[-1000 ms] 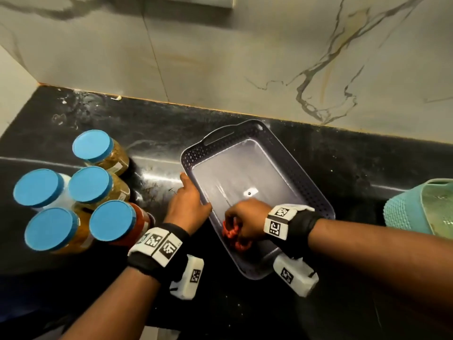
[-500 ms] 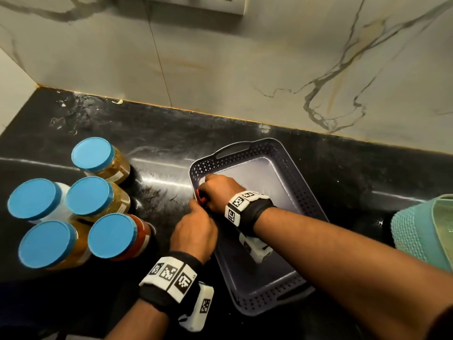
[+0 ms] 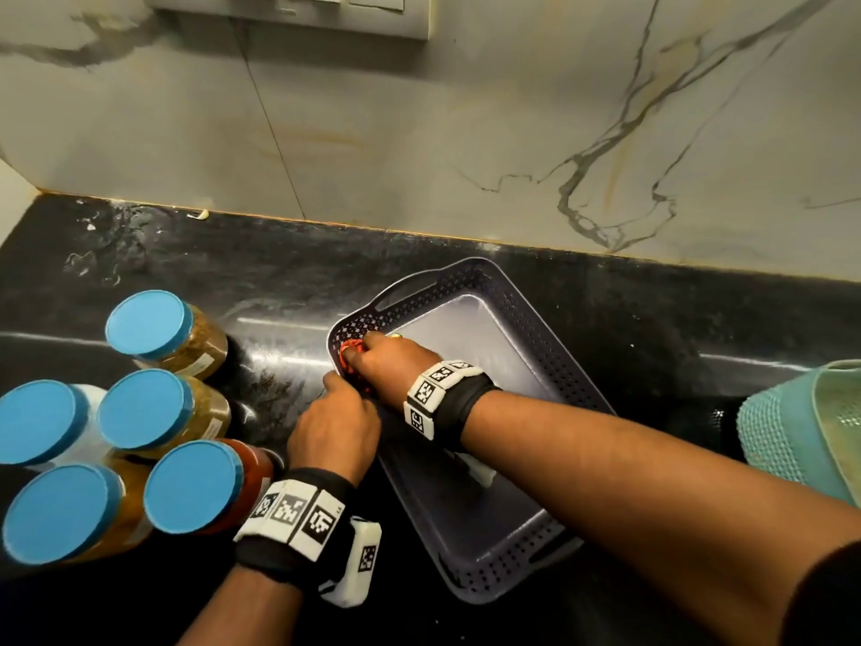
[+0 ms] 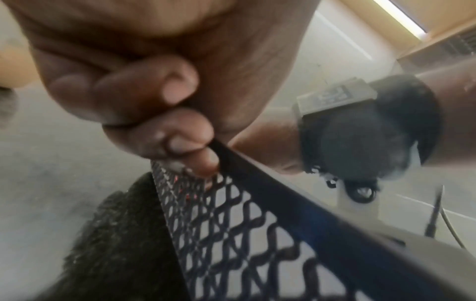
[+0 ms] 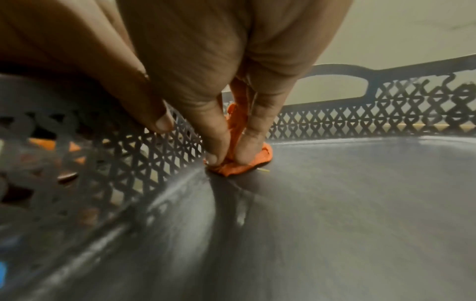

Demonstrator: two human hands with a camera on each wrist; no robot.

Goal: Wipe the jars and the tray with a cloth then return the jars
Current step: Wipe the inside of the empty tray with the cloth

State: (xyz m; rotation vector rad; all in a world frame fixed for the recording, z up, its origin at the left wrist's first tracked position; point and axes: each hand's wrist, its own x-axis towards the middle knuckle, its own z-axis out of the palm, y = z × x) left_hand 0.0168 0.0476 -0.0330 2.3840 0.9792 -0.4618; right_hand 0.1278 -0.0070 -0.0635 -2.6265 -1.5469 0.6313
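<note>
Right now your right hand point(image 3: 389, 361) has a bunched orange cloth point(image 5: 239, 160) pinched between its fingertips point(image 5: 215, 156), pressing it onto the floor of the dark perforated tray point(image 3: 508, 543) right where the floor meets the lattice side wall — the far left corner, just below the cut-out handle. Your thumb rests against that wall beside the grip.

Your left hand point(image 3: 333, 431) sits just on the near side of that grip, touching the right hand, with its fingers point(image 4: 165, 130) curled over the tray's rim and clamped on it from outside. So the two hands crowd the same stretch of wall.

Left of your left hand, close to its wrist, five blue-lidded jars point(image 3: 144, 410) stand upright in a tight cluster on the black countertop point(image 3: 289, 282), all outside the tray. The nearest one, with red contents point(image 3: 254, 468), is just beside your left wristband; the others hold yellowish or brown contents, and one looks pale.

Away from the grip on your right, past the tray, a teal mesh basket point(image 3: 782, 435) lies at the frame's edge. Behind everything — beyond the grip — rises the marble-patterned wall point(image 3: 466, 132), with a switch plate point(image 3: 298, 11) up top.
</note>
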